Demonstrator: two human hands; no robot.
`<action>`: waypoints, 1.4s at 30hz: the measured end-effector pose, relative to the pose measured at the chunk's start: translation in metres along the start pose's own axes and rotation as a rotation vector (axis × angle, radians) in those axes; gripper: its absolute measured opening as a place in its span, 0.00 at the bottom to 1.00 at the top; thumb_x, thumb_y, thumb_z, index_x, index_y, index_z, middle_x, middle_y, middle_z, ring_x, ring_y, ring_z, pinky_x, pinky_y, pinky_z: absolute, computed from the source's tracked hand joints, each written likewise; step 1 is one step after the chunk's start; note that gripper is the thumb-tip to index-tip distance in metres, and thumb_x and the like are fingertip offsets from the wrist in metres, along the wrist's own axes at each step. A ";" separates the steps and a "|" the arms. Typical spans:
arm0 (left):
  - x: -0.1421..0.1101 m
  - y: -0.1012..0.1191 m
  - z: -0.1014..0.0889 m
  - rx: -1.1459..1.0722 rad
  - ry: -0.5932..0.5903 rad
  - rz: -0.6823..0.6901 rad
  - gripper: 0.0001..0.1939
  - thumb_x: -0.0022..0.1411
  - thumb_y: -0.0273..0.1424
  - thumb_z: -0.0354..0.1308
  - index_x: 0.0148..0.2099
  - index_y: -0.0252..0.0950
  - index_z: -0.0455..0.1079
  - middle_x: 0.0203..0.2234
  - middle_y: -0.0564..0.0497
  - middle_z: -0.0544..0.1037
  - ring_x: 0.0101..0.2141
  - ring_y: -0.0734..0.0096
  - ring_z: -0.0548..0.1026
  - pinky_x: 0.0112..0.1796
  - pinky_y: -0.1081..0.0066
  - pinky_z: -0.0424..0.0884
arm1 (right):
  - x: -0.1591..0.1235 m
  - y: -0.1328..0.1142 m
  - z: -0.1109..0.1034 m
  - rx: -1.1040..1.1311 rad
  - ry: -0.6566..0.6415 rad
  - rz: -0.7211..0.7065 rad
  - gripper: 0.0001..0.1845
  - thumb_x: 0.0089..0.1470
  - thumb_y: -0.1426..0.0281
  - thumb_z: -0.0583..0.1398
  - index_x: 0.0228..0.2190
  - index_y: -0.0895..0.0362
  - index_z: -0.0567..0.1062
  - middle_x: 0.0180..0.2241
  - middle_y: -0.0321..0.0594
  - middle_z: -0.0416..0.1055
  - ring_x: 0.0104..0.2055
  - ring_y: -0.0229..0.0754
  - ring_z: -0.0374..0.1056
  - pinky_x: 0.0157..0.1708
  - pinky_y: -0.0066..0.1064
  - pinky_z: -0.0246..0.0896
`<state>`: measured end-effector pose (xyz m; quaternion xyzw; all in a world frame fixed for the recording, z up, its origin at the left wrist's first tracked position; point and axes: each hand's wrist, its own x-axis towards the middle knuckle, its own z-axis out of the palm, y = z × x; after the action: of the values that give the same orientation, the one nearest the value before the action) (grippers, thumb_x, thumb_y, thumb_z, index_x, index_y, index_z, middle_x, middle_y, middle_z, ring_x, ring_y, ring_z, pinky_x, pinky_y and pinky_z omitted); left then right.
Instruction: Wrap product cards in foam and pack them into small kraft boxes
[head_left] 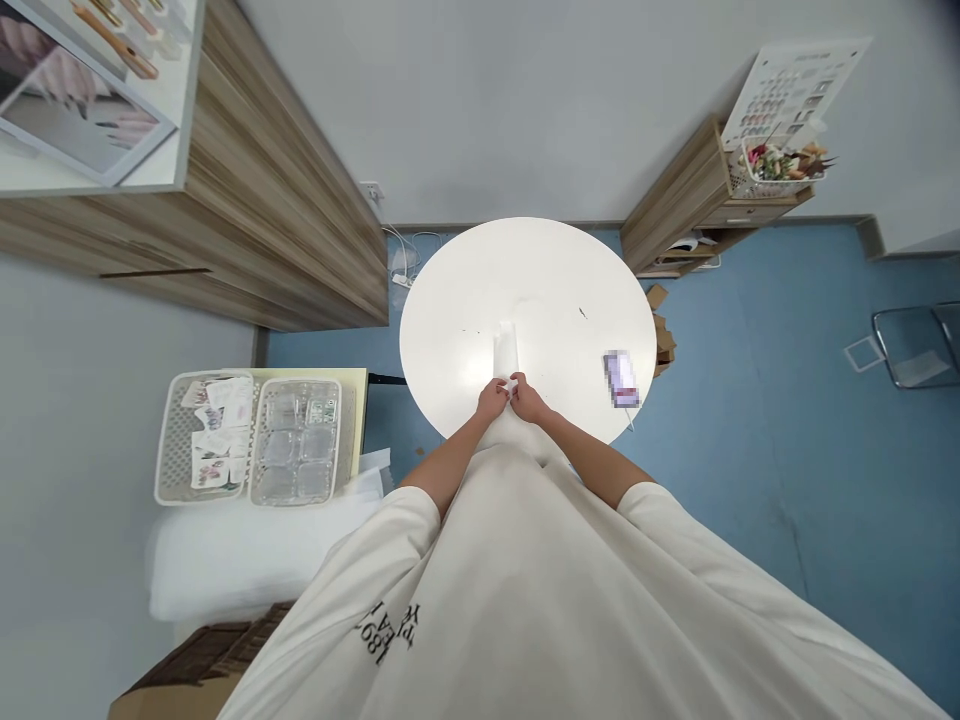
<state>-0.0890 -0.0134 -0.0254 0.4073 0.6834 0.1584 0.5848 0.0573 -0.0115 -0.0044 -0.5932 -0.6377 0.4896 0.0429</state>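
Both my hands meet at the near edge of a round white table (525, 270). My left hand (493, 398) and my right hand (527, 398) pinch a small white piece (512, 383) between their fingertips; what it is I cannot make out. Just beyond the fingers a small white bottle-like object (505, 348) lies on the table, pointing away from me. A phone (621, 379) rests on the table's right side, well clear of my right hand.
Two plastic trays (255, 436) with papers and clear compartments sit at my left. A wooden cabinet (247, 210) stands at far left, a wooden shelf with a basket (776, 165) at far right. Cardboard pieces (663, 340) lie on the blue floor. A chair (919, 345) stands at right.
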 end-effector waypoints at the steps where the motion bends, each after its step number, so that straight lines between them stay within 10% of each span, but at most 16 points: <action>1: 0.000 -0.001 0.000 -0.005 -0.007 0.008 0.19 0.63 0.21 0.51 0.55 0.38 0.68 0.43 0.49 0.81 0.42 0.70 0.80 0.44 0.70 0.73 | -0.001 0.001 0.001 0.009 0.007 -0.006 0.31 0.58 0.78 0.53 0.62 0.57 0.57 0.42 0.41 0.75 0.40 0.45 0.71 0.41 0.34 0.66; 7: -0.003 -0.006 -0.002 0.117 -0.002 0.104 0.24 0.61 0.18 0.50 0.57 0.39 0.68 0.43 0.49 0.79 0.42 0.69 0.79 0.47 0.67 0.73 | -0.001 0.002 0.011 -0.075 0.071 0.009 0.25 0.60 0.78 0.52 0.58 0.59 0.68 0.51 0.50 0.69 0.48 0.45 0.69 0.48 0.34 0.65; 17: -0.023 -0.010 -0.015 0.939 0.025 0.618 0.32 0.58 0.18 0.52 0.65 0.37 0.59 0.66 0.41 0.62 0.64 0.53 0.59 0.60 0.55 0.58 | -0.019 -0.010 0.013 -0.592 0.066 -0.085 0.33 0.57 0.75 0.56 0.64 0.58 0.63 0.60 0.55 0.60 0.59 0.57 0.56 0.59 0.46 0.52; 30: -0.009 0.000 -0.021 0.991 -0.023 0.589 0.32 0.55 0.24 0.59 0.62 0.36 0.59 0.56 0.39 0.70 0.60 0.51 0.65 0.59 0.55 0.52 | -0.021 -0.002 0.010 -0.743 0.024 -0.165 0.36 0.54 0.75 0.57 0.65 0.61 0.61 0.73 0.50 0.43 0.71 0.61 0.41 0.65 0.53 0.40; 42: -0.042 -0.029 -0.034 0.741 -0.145 0.491 0.27 0.57 0.37 0.59 0.59 0.41 0.66 0.59 0.43 0.72 0.62 0.49 0.65 0.63 0.50 0.51 | -0.034 0.005 -0.004 -0.754 -0.115 -0.415 0.21 0.60 0.73 0.56 0.55 0.58 0.70 0.56 0.51 0.71 0.60 0.54 0.62 0.61 0.46 0.47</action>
<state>-0.1318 -0.0538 -0.0085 0.7494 0.5345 0.0079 0.3908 0.0734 -0.0372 0.0122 -0.3986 -0.8788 0.2357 -0.1147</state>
